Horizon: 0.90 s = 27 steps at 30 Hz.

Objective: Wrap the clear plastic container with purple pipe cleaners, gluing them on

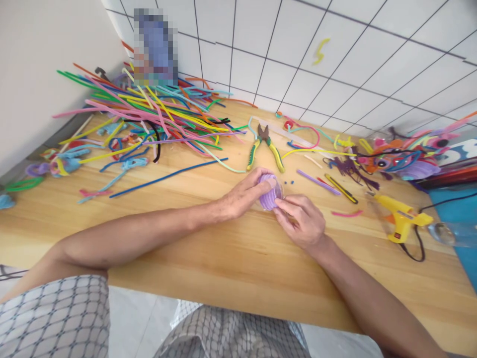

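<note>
Between my hands, over the wooden table (223, 253), is a purple coil of pipe cleaner (267, 198), wound in ridged rings with a clear rim showing at its right side. My left hand (248, 194) is closed around its left and upper part, the thumb lying across it. From the right, my right hand (301, 219) pinches the coil's lower right edge between thumb and fingers. Whatever lies under those fingertips is hidden. Just beyond the coil lie pliers (264, 146) with green and yellow handles, their jaws pointing to the wall.
Many coloured pipe cleaners (160, 107) are heaped at the back left. A blue pipe cleaner (167, 178) lies left of the pliers. Toward the right are a utility knife (341, 189), a yellow glue gun (400, 216) with a black cord, and colourful craft figures (402, 159). A tiled wall (294, 49) bounds the back.
</note>
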Motion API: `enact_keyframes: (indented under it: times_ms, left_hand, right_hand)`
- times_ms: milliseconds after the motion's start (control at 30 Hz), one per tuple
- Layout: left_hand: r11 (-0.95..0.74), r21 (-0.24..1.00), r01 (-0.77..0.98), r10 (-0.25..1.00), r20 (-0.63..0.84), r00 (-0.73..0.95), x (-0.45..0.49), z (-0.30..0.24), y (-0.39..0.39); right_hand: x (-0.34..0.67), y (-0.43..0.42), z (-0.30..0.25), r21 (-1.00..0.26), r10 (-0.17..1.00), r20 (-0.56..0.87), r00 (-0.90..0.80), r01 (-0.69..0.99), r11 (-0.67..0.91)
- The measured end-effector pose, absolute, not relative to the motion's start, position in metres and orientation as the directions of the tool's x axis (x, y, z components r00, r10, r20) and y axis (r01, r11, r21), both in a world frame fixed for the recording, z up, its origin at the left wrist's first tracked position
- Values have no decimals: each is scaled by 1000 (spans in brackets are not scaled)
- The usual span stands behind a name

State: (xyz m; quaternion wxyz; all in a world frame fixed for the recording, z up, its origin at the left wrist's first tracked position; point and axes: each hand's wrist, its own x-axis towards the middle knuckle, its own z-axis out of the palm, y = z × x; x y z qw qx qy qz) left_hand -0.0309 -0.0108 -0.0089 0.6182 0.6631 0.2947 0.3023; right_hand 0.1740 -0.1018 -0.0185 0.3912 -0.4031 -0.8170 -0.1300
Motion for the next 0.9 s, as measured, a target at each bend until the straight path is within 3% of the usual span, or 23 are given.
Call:
enact_keyframes:
  times_ms: [700,900]
  left_hand:
    - [24,998,-56,772,17,636,-30,-13,-11]
    - [46,998,-43,777,-8,629,-29,-15,-9]
  right_hand:
    - [171,-104,-17,-104,557,741,-375,756,647]
    - [171,-103,-15,-248,648,710,-275,764,596]
